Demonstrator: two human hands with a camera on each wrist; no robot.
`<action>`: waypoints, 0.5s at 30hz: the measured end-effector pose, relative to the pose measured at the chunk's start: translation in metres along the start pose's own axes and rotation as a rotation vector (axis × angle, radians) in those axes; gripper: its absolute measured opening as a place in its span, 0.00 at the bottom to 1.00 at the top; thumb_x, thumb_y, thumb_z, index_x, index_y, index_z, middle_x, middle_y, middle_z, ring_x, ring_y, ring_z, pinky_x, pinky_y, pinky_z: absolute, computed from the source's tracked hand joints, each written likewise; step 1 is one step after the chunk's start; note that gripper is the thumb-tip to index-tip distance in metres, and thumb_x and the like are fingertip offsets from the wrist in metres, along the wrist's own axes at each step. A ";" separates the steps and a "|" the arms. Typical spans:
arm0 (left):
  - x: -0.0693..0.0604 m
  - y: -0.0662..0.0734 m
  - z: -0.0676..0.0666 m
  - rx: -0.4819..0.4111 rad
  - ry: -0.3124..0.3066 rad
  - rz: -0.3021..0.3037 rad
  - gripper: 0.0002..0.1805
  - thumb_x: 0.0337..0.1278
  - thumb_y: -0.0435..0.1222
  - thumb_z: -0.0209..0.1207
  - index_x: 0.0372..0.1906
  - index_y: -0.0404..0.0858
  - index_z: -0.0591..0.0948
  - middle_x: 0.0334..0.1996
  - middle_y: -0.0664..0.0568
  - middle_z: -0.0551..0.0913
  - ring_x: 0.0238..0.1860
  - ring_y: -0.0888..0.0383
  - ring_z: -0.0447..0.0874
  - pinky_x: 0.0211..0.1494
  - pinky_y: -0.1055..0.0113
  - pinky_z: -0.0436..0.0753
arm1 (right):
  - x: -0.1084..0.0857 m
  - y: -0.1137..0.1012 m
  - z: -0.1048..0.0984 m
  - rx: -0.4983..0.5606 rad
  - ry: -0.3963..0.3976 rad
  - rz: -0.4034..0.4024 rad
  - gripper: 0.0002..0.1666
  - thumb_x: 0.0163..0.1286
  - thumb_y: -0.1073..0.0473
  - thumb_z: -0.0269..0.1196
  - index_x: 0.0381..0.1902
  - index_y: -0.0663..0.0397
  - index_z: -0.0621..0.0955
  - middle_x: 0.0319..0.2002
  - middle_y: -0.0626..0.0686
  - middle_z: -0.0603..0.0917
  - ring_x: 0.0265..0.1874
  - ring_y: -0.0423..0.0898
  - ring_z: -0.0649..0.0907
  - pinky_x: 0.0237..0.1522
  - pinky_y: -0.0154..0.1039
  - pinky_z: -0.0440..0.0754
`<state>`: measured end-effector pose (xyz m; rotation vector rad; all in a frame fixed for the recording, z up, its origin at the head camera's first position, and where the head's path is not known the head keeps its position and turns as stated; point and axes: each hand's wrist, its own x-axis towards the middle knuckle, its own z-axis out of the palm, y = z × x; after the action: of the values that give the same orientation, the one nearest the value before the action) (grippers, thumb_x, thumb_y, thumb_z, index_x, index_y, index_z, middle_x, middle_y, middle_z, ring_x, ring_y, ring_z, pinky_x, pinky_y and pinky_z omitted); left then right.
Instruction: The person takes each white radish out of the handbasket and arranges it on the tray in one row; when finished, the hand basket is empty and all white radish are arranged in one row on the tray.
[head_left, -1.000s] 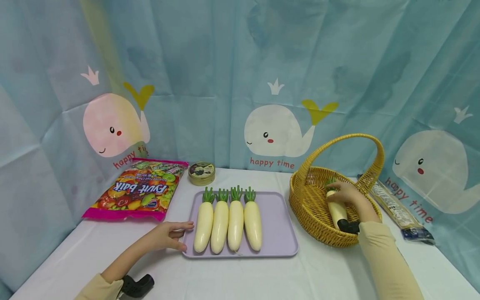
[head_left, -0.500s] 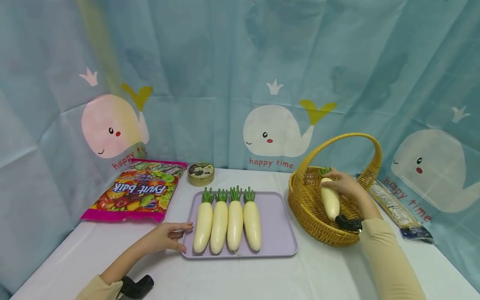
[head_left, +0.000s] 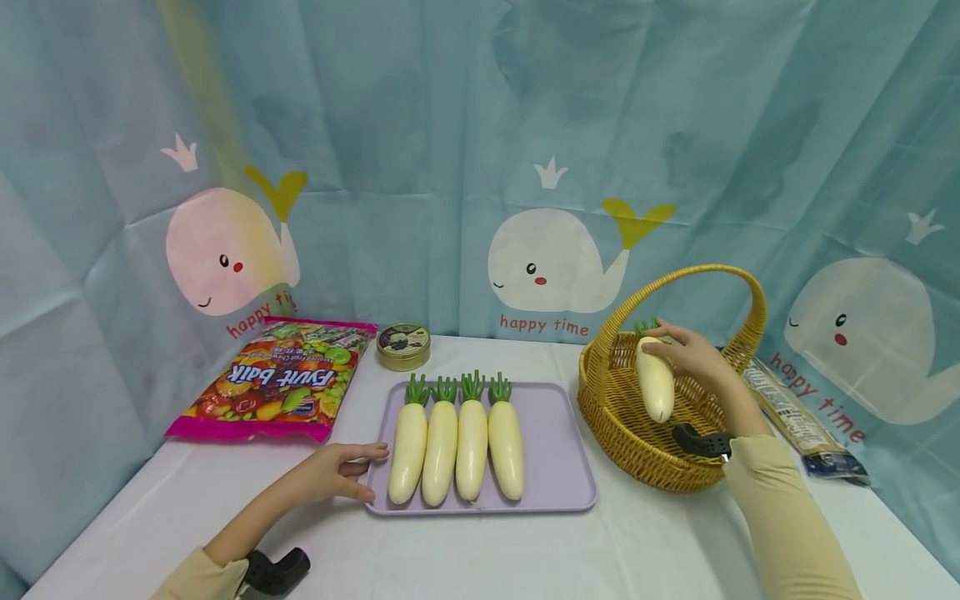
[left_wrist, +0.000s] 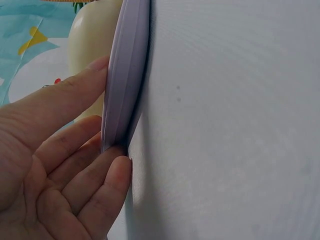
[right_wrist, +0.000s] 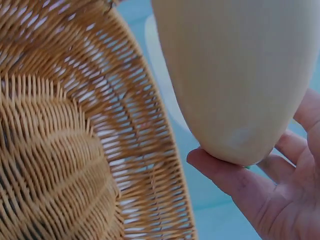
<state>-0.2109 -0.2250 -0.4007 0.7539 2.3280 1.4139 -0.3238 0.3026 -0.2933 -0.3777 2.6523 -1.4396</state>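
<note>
My right hand grips a white radish near its leafy green top, holding it above the floor of the wicker basket. In the right wrist view, the radish's pale body fills the upper part, with thumb and fingers round its end beside the woven rim. Several more white radishes lie side by side on a lilac tray, leaves pointing away. At the tray's left edge rests my left hand, thumb and fingers touching the rim with loosely bent fingers.
A colourful candy bag lies back left, beside a small round tin. The basket's tall handle arches over its opening. Right of it lies a long flat packet. A blue whale-print curtain closes off the back.
The right hand has lifted the radish up and slightly away from me, off the basket's floor. My left hand and the radishes on the tray have stayed put.
</note>
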 end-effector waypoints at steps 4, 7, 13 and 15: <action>0.000 -0.001 0.000 0.015 0.001 0.001 0.37 0.42 0.36 0.67 0.56 0.20 0.66 0.58 0.26 0.60 0.55 0.34 0.63 0.52 0.60 0.73 | -0.003 -0.007 0.002 0.046 -0.017 -0.032 0.35 0.64 0.50 0.57 0.60 0.69 0.64 0.69 0.56 0.40 0.59 0.65 0.59 0.38 0.51 0.80; 0.001 -0.001 -0.001 0.023 0.000 0.002 0.37 0.42 0.37 0.67 0.56 0.20 0.66 0.58 0.27 0.61 0.55 0.34 0.63 0.52 0.61 0.74 | -0.006 -0.009 0.003 0.051 -0.028 -0.041 0.35 0.65 0.50 0.57 0.60 0.69 0.64 0.69 0.56 0.40 0.60 0.64 0.58 0.38 0.50 0.80; 0.001 -0.001 -0.001 0.011 -0.003 0.004 0.38 0.41 0.36 0.67 0.57 0.20 0.66 0.58 0.26 0.60 0.55 0.33 0.63 0.52 0.60 0.73 | -0.016 -0.008 0.007 0.060 -0.027 -0.051 0.34 0.66 0.50 0.56 0.61 0.68 0.64 0.69 0.55 0.41 0.63 0.60 0.53 0.43 0.52 0.77; 0.001 -0.001 -0.001 0.011 -0.003 0.000 0.38 0.41 0.36 0.67 0.57 0.20 0.66 0.58 0.26 0.60 0.55 0.33 0.63 0.52 0.60 0.73 | -0.021 -0.008 0.010 0.085 -0.030 -0.065 0.33 0.66 0.52 0.56 0.61 0.69 0.63 0.69 0.56 0.42 0.62 0.61 0.55 0.43 0.52 0.77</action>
<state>-0.2124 -0.2256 -0.4014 0.7586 2.3352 1.3998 -0.3001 0.2958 -0.2926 -0.4774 2.5672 -1.5469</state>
